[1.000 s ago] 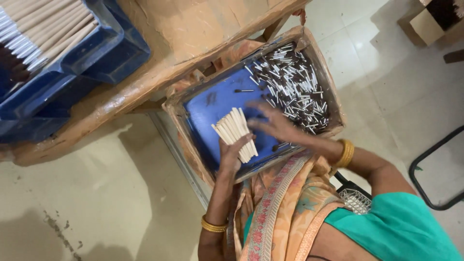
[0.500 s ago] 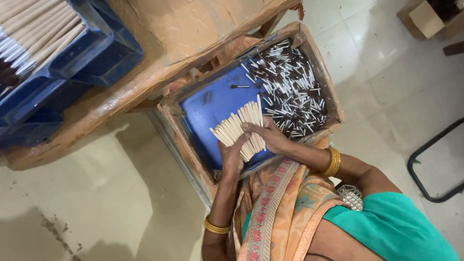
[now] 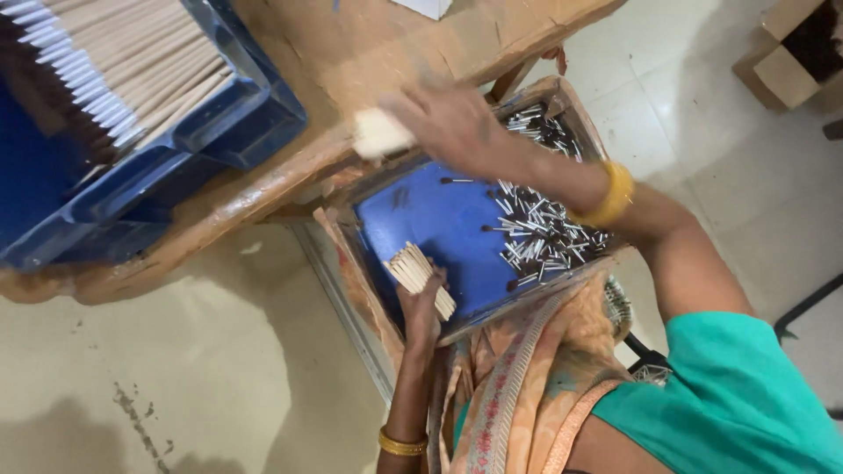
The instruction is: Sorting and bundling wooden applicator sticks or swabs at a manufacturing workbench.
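A wooden tray with a blue lining (image 3: 439,224) rests on my lap below the table edge. Several loose pale sticks with dark tips (image 3: 544,228) lie piled in its right half. My left hand (image 3: 421,309) holds a small fanned bundle of pale sticks (image 3: 420,272) over the tray's near left corner. My right hand (image 3: 452,123), blurred by motion, is raised above the tray at the edge of the wooden table (image 3: 369,61). It grips a second pale bundle of sticks (image 3: 379,133).
A blue plastic crate (image 3: 211,132) sits on the table at the left, filled with neat rows of pale sticks (image 3: 114,70). A cardboard box (image 3: 786,66) stands on the tiled floor at top right. A black metal frame (image 3: 808,303) is at the right edge.
My right hand left the bundle in the tray and rose toward the table edge with some of the sticks. My left hand stays low, holding the remaining sticks.
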